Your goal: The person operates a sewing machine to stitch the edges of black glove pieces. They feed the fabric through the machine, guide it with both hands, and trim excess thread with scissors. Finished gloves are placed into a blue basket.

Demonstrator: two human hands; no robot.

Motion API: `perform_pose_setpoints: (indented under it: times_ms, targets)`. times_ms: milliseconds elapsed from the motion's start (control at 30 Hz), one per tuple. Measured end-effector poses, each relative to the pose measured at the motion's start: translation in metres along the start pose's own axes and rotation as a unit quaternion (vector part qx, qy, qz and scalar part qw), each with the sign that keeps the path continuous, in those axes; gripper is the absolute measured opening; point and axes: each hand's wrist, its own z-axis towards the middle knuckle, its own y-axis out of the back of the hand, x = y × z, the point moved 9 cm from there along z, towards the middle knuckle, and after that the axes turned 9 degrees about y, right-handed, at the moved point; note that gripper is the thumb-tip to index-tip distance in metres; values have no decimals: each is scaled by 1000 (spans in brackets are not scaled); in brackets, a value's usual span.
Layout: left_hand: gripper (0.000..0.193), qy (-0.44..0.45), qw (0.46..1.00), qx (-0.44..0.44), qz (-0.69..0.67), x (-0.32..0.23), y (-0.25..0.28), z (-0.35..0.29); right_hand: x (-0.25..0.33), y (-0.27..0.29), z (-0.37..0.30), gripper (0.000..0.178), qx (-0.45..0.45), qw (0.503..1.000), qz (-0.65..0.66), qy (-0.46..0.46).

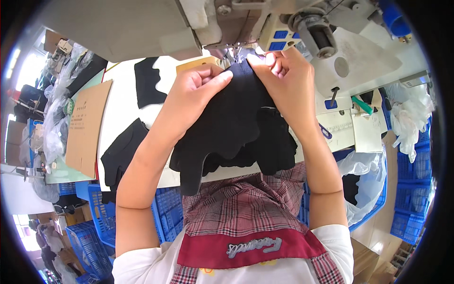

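Observation:
A black piece of fabric (pixel 227 113) hangs from the needle area of a sewing machine (pixel 236 33) down over the table's front edge. My left hand (pixel 201 85) pinches its upper left edge between thumb and fingers. On the other side my right hand (pixel 286 78) is closed on the upper right edge, close to the machine's presser foot. The foot and needle are partly hidden by machine parts and fingers. More black fabric pieces (pixel 276 146) lie bunched beneath the held one, near my lap.
Other cut black pieces (pixel 149 83) lie on the white table (pixel 124 97) at left, beside a cardboard sheet (pixel 87 128). At right are small scissors or snips (pixel 325 131) and a plastic-lined blue bin (pixel 373 203). Blue crates (pixel 168 213) stand below the table.

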Motion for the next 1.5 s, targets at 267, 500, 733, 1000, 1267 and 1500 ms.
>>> perform_pose_setpoints:
  times_ms: [267, 500, 733, 1000, 1267, 1500]
  targets:
    - [17, -55, 997, -43, -19, -7, 8, 10, 5, -4, 6, 16, -15, 998, -43, 36]
    - [18, -60, 994, -83, 33, -12, 11, 4, 49, 14, -17, 42, 64, 962, -87, 249]
    - [20, -79, 994, -80, 10, -15, 13, 3, 56, -5, -35, 58, 143, 954, -122, 233]
    - [20, -74, 994, -81, 17, -15, 11, 3, 54, -7, -38, 40, 60, 936, -166, 304]
    - [20, -94, 993, -71, 6, -14, 11, 5, 54, -7, -39, 40, 32, 933, -168, 317]
    - [19, -73, 995, -65, 17, -14, 13, 6, 57, -8, -41, 40, 16, 930, -178, 320]
